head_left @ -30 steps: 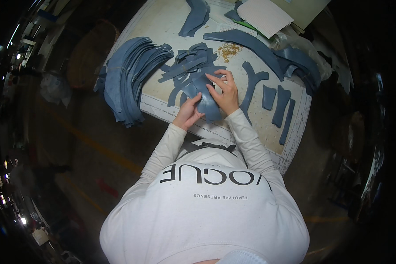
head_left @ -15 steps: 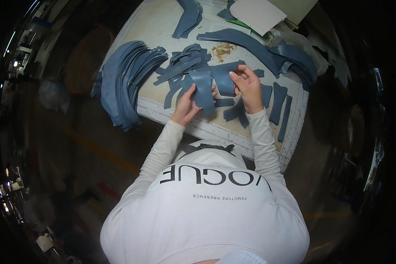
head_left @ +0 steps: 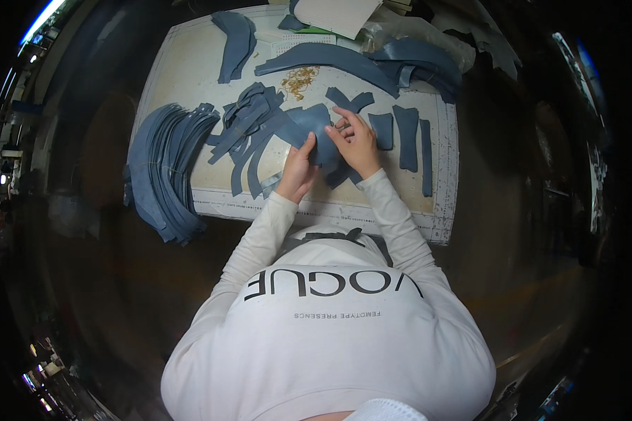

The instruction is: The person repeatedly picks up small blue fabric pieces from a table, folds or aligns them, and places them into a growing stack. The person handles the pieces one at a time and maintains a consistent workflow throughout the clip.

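Note:
My left hand (head_left: 299, 171) is closed on a blue leather piece (head_left: 319, 123), thumb on top and the other fingers under it. Close to that piece's right edge is my right hand (head_left: 358, 145), its thumb touching the leather and its fingers apart. Left of my hands lies a loose heap of blue leather strips (head_left: 249, 116). Crossed strips (head_left: 350, 99) rest just beyond my right hand, and more strips lie partly hidden beneath both hands. A short blue piece (head_left: 381, 131) and a longer strip (head_left: 406, 138) are to the right.
A thick tied stack of curved blue pieces (head_left: 163, 168) overhangs the table's (head_left: 211, 200) left edge. Yellowish rubber bands (head_left: 299, 83) lie beyond the heap. Long curved pieces (head_left: 330, 59), a plastic bag (head_left: 418, 38) and white paper (head_left: 338, 15) are at the far side.
My right hand has come in toward my left and has let go of the separate blue piece it was pinching. The head view has shifted, so the table appears farther left.

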